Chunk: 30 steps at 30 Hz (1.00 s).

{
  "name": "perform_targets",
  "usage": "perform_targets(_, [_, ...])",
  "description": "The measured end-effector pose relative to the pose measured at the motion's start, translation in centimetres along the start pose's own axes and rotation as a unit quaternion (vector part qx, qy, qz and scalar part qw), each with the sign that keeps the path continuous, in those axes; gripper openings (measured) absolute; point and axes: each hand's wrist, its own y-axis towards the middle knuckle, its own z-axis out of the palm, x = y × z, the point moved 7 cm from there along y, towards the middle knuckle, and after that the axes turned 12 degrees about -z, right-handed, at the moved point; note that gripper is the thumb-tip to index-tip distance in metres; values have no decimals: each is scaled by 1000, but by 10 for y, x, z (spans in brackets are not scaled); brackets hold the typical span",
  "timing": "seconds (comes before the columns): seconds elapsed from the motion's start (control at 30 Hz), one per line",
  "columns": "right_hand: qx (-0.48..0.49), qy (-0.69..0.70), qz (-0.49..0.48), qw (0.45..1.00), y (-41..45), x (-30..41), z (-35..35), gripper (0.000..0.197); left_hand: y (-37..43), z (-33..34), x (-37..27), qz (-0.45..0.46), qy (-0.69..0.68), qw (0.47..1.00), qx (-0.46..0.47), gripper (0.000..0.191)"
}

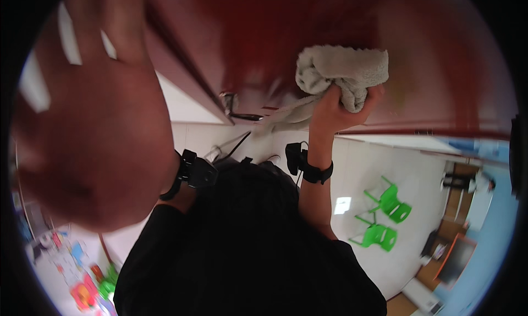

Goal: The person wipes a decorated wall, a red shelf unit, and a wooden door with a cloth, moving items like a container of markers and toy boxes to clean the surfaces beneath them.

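My right hand (346, 110) grips a bunched, light grey terry cloth (344, 68) against a glossy dark red door (264, 31). A loose end of the cloth hangs down to the left of the hand. My left hand (95, 110) is raised very near the camera, large and blurred, with its fingers spread and nothing seen in it. Left of the cloth, a metal door handle (245, 117) sticks out by the door's edge. Both my wrists wear black straps with small black devices.
Two green chairs (381, 235) stand on the pale floor (350, 266) to the right. Farther off are a person (474, 182) and a dark board with an orange frame (456, 260). Colourful decorations (84, 291) show on a white surface at lower left.
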Motion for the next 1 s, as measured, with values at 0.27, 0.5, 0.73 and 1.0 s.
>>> perform_targets(0.27, [134, 117, -176, 968, -31, 102, 94, 37, -21, -71, -102, 0, -175, 983, 46, 54])
perform_targets(0.5, [77, 197, -110, 971, -55, 120, 113, 38, -32, -98, -139, -33, -288, 947, 136, 61])
perform_targets(0.73, [113, 143, -150, 972, -86, 123, 80, 44, -61, -84, -42, -79, 87, 993, 22, 33])
perform_targets(1.0, [129, 65, -202, 969, -33, 97, 27, 29, -161, 22, 129, -189, 405, 868, 217, 50])
